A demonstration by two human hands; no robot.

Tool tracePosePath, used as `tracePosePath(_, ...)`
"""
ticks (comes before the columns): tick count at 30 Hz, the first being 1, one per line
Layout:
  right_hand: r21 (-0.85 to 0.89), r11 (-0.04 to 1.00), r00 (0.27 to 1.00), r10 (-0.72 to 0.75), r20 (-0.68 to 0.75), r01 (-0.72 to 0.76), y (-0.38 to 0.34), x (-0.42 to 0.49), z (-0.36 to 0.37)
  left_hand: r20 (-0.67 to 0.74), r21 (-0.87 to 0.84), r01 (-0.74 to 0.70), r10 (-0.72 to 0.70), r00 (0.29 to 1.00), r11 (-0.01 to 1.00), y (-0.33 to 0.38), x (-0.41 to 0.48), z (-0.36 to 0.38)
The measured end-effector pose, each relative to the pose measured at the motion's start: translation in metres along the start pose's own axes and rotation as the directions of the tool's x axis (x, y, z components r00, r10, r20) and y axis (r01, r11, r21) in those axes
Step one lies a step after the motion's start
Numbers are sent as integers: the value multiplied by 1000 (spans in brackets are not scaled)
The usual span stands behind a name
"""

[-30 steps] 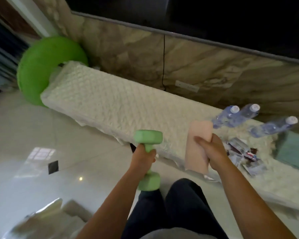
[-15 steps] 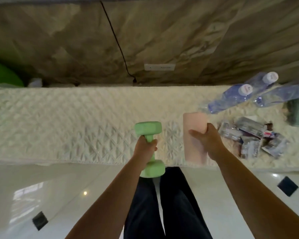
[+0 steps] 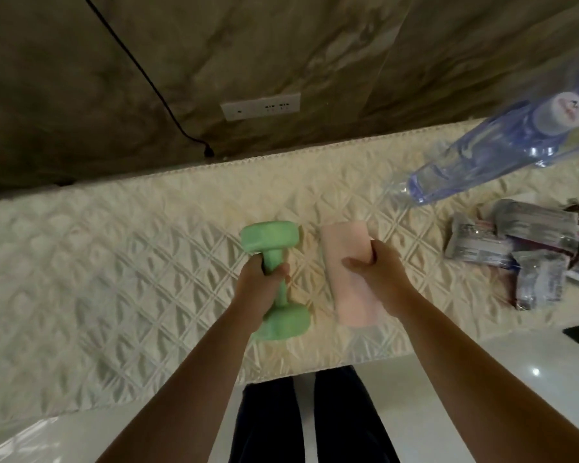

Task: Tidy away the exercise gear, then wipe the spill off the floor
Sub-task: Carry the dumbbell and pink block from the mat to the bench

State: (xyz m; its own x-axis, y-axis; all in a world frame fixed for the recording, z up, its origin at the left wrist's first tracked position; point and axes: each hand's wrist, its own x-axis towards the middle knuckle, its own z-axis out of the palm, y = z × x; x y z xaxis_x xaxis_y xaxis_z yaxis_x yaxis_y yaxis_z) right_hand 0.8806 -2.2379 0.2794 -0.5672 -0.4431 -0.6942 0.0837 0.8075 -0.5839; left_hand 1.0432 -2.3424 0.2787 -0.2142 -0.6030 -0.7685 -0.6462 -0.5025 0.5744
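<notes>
Dumbbell (image 3: 274, 279), smooth mint green with blocky ends, sits mid-frame in the left hand (image 3: 259, 289), fingers wrapped tight round its handle. Right hand (image 3: 376, 279) fingers curl closed around a soft pink block (image 3: 348, 259). Both hover over the quilted cream worktop (image 3: 114, 295).

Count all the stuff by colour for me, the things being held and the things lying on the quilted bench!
Green: 1, dumbbell
Pink: 1, block
Clear blue: 1, bottle
Silvery: packets, blurred pile, about 4
Total: about 7
</notes>
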Motion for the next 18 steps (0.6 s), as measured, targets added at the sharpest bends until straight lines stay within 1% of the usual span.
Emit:
tracePosePath(3,-14,1000,999,20,-33,-20,2,4,-1,32,45,-51,49,998,998,-4,2,-2)
tracePosePath(6,-39,999,997,27,-70,-30,6,3,-1,53,54,-52,49,997,997,-2,-2,-5)
tracePosePath(10,-69,997,991,36,-127,-45,5,-2,1,16,119,-41,40,999,992,1,-10,-11)
tracePosePath(13,-54,998,990,30,-138,-38,2,-9,0,11,180,-40,39,999,983,2,-16,-19)
tracePosePath(18,-128,992,989,-19,-143,0,1,-33,-14,-1,305,-51,54,999,951,11,-39,-29)
